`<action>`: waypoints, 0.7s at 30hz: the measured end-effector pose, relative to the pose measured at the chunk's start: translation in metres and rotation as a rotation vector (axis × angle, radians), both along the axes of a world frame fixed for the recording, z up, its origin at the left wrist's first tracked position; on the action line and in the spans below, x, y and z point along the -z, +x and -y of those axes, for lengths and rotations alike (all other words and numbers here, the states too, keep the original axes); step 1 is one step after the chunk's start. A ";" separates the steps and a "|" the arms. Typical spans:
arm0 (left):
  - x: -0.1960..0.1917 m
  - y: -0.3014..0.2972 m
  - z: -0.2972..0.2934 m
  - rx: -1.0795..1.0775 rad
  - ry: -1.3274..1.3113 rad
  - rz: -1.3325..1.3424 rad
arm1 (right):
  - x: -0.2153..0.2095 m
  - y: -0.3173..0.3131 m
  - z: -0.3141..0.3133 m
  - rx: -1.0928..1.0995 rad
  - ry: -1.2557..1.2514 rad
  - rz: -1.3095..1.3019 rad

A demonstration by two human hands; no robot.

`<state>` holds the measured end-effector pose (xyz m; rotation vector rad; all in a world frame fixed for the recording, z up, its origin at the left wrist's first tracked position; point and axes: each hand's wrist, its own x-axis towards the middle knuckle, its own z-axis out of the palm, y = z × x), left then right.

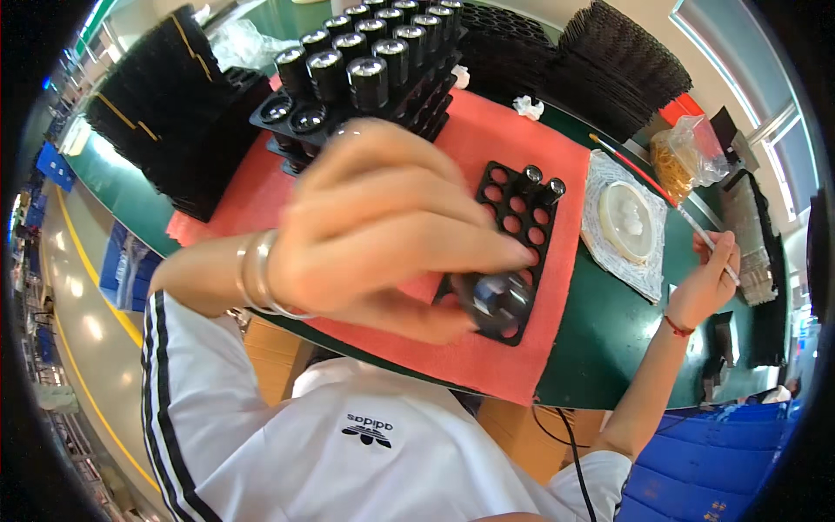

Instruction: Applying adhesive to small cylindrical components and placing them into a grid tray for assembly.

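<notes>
My left hand (383, 230), blurred by motion, reaches over the red cloth. Its thumb and fingers grip a glossy black cylindrical part (491, 304), also blurred, above the near end of a black tray with round holes (511, 222). Two small black cylinders with shiny tops (531, 178) stand at that tray's far end. At the right, my right hand (709, 278) pinches a thin white stick (700, 230). Just past its far end runs a red rod (639, 172) with a yellowish tip; whether the two are one piece I cannot tell.
Stacked black trays (270, 135) at the back left bear several larger silver-topped black cylinders (368, 83). A round dish (613, 244) with white wadding rests on a white cloth. Tall black stacks (170, 113) flank the red cloth (470, 130). A bag of yellow bands (683, 161) sits far right.
</notes>
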<state>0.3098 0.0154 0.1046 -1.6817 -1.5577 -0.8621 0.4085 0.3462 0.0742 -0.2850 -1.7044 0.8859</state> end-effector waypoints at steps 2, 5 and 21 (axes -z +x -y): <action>-0.012 -0.002 0.028 -0.365 0.023 -0.255 | -0.004 0.005 0.004 0.063 0.142 0.051; -0.013 -0.006 0.054 -0.763 0.019 -0.229 | -0.007 0.008 0.009 0.043 0.197 0.028; 0.021 -0.006 0.028 -1.033 0.292 0.137 | -0.001 0.017 0.001 0.039 0.277 0.051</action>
